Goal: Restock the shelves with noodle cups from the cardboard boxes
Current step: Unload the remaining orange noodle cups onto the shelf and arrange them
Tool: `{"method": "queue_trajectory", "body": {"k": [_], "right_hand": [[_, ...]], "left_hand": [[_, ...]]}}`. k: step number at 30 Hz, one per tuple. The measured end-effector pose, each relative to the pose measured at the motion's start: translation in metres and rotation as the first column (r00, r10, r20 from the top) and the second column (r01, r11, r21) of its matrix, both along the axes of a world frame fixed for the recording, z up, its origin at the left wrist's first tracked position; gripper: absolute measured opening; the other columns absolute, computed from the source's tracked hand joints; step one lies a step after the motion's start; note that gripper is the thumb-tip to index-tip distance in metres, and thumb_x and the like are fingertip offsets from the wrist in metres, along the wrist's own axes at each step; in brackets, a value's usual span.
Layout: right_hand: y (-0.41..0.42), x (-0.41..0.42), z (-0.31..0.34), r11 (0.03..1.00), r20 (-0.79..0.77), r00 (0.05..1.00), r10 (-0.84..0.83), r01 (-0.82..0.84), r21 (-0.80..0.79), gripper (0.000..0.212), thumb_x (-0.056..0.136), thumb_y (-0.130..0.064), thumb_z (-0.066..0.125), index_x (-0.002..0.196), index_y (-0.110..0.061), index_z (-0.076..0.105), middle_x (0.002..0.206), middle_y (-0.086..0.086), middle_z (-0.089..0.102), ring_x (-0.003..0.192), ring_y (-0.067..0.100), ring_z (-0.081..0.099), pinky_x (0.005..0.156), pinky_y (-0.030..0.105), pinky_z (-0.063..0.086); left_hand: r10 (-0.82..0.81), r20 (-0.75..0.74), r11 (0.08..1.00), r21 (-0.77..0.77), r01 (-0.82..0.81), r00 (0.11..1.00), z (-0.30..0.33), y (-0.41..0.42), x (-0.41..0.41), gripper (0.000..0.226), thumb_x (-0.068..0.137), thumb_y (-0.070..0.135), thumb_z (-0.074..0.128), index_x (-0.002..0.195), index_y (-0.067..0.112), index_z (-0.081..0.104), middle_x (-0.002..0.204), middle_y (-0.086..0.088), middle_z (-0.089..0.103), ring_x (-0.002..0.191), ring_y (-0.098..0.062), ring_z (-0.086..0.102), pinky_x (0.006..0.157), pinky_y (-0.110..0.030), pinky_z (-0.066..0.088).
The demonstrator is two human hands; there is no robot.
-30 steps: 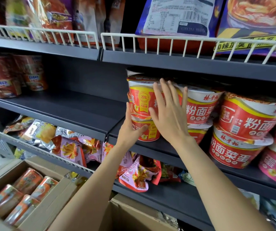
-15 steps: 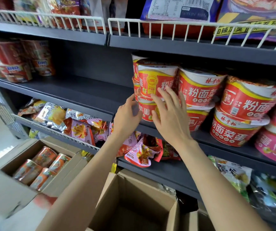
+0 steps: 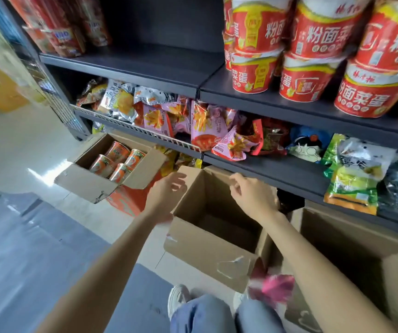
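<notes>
Reaching down toward the open box (image 3: 213,227) between my hands, I see only bare cardboard inside it, so it looks emptied of noodle cups. My left hand (image 3: 166,192) hovers at its left rim and my right hand (image 3: 253,195) above its far right corner, both with fingers loosely curled and holding nothing, probably poised to shift it aside. The red noodle cups (image 3: 313,56) stand stacked two high on the dark shelf (image 3: 265,102) above and behind the box, labels facing out so shoppers can read them. Left of the box, a second carton (image 3: 111,169) sits tilted open with orange cups (image 3: 118,159) lying inside, likely my next supply. Snack packets (image 3: 202,126) crowd the lower shelf just behind the box.
</notes>
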State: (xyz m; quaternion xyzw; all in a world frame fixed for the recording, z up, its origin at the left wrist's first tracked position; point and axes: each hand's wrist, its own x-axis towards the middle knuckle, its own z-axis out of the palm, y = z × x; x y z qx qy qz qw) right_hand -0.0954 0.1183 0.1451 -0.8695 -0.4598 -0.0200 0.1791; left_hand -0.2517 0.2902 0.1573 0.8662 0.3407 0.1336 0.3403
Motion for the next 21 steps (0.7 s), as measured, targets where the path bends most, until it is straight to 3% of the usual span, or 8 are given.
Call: {"method": "queue_trajectory", "body": {"k": [3,7,10,12,15,18,21], "right_hand": [[0.019,0.003,-0.051,0.992,-0.187,0.98,-0.061,0.039,-0.119,0.036,0.096,-0.03,0.051,0.131,-0.024,0.05,0.116,-0.001,0.066,0.103,0.017,0.063,0.078,0.029,0.052],[0.071,0.011,-0.091,0.963,-0.269,0.961,-0.057,-0.018,-0.269,0.038,0.097,-0.029,0.049,0.135,-0.024,0.046,0.127,0.0,0.06,0.113,0.019,0.059,0.085,0.031,0.05],[0.115,0.003,-0.081,0.944,-0.325,0.945,-0.028,-0.082,-0.319,0.033,0.098,-0.028,0.048,0.131,-0.022,0.051,0.126,0.0,0.061,0.113,0.019,0.059,0.087,0.033,0.05],[0.146,-0.008,-0.062,0.943,-0.376,0.927,-0.003,-0.123,-0.311,0.031,0.098,-0.028,0.048,0.127,-0.02,0.055,0.121,0.001,0.064,0.109,0.02,0.061,0.086,0.034,0.05],[0.189,-0.032,-0.026,0.948,-0.434,0.901,0.02,-0.155,-0.279,0.028,0.097,-0.024,0.048,0.121,-0.018,0.06,0.113,0.005,0.068,0.102,0.026,0.064,0.079,0.032,0.05],[0.234,-0.059,0.0,0.937,-0.505,0.863,0.018,-0.192,-0.293,0.026,0.096,-0.021,0.047,0.117,-0.016,0.063,0.109,0.008,0.068,0.1,0.029,0.062,0.077,0.032,0.047],[0.283,-0.083,0.005,0.943,-0.578,0.816,-0.029,-0.171,-0.287,0.024,0.094,-0.02,0.05,0.114,-0.019,0.063,0.106,0.005,0.07,0.096,0.026,0.062,0.073,0.029,0.043]], "left_hand": [[0.003,-0.188,0.956,-0.287,-0.058,0.982,-0.063,0.025,-0.001,0.026,0.093,0.018,0.059,0.119,0.02,0.059,0.12,-0.001,0.062,0.102,-0.012,0.06,0.085,-0.03,0.055],[0.06,-0.282,0.925,-0.346,-0.16,0.957,-0.106,0.067,-0.001,0.026,0.094,0.02,0.057,0.12,0.018,0.06,0.12,-0.001,0.064,0.1,-0.011,0.059,0.084,-0.026,0.05],[0.123,-0.325,0.935,-0.278,-0.219,0.938,-0.096,0.091,-0.015,0.025,0.093,0.022,0.057,0.118,0.022,0.062,0.115,0.003,0.067,0.1,-0.011,0.063,0.088,-0.029,0.051],[0.157,-0.281,0.967,-0.15,-0.205,0.947,-0.071,0.104,-0.035,0.025,0.092,0.018,0.057,0.115,0.024,0.065,0.108,0.006,0.07,0.093,-0.011,0.066,0.083,-0.033,0.054],[0.152,-0.264,0.987,-0.016,-0.162,0.952,-0.024,0.121,-0.074,0.029,0.089,0.012,0.056,0.111,0.026,0.067,0.101,0.011,0.071,0.089,-0.01,0.065,0.074,-0.027,0.052],[0.186,-0.319,0.979,-0.024,-0.204,0.929,0.007,0.152,-0.117,0.029,0.089,0.013,0.057,0.112,0.028,0.066,0.098,0.015,0.07,0.093,-0.008,0.063,0.071,-0.021,0.045],[0.22,-0.358,0.958,-0.096,-0.27,0.908,0.015,0.194,-0.155,0.025,0.089,0.018,0.058,0.11,0.03,0.065,0.097,0.015,0.07,0.092,-0.009,0.063,0.073,-0.025,0.048]]}}
